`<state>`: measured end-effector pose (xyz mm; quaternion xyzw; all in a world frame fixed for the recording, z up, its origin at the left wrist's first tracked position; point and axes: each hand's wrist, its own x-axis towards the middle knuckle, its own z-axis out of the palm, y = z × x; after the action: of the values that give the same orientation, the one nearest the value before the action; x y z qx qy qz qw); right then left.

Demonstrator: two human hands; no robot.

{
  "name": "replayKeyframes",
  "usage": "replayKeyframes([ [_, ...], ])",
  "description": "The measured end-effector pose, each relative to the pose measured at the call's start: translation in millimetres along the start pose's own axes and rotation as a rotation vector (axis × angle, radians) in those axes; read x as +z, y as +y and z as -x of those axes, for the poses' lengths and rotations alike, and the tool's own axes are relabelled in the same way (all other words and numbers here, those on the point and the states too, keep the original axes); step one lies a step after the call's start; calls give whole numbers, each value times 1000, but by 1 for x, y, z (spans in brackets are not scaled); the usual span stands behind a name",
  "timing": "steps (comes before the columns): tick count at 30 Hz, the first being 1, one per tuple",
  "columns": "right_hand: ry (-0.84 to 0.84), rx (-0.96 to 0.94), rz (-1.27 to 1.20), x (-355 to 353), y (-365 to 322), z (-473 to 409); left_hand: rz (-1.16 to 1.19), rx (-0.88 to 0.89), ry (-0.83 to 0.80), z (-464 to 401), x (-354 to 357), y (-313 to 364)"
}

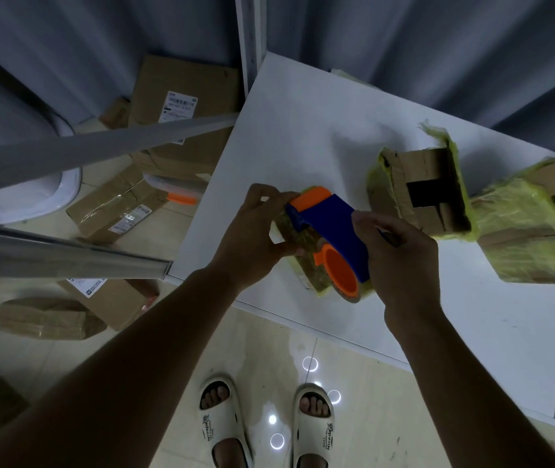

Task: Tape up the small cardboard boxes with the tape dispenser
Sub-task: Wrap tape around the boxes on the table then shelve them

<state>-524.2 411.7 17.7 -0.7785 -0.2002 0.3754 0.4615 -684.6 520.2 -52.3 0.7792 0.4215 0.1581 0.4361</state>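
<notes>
A small cardboard box [310,265], wrapped in yellowish tape, lies near the front edge of the white table [303,136]. My left hand [256,238] grips the box's left end. Lying across the top of the box is a blue and orange tape dispenser [332,228], with its orange roll core toward me. My right hand [401,261] holds the dispenser from the right side. Two more boxes wrapped in yellow tape lie to the right: an open one [428,190] showing a dark inside, and a longer one [522,231] at the table's right edge.
Several brown cartons [181,106] with shipping labels lie on the tiled floor left of the table. Grey metal rails [67,153] cross the left side. Flat cardboard stacks [46,319] sit lower left. My feet in white slippers [222,423] stand below the table edge.
</notes>
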Motion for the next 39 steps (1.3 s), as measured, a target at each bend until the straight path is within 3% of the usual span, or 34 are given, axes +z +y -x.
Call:
replayKeyframes([
  [4,-4,10,-21,-1,-1,1,51,-27,-22,-3,-2,-3],
  [21,-69,-25,56,-10,-9,3,-113,-28,-88,-6,-10,-1],
  [27,-9,29,10,-45,-1,11,-132,-53,-92,-8,-12,6],
  [39,25,157,-360,-25,-7,9,-19,-49,-52,4,3,8],
])
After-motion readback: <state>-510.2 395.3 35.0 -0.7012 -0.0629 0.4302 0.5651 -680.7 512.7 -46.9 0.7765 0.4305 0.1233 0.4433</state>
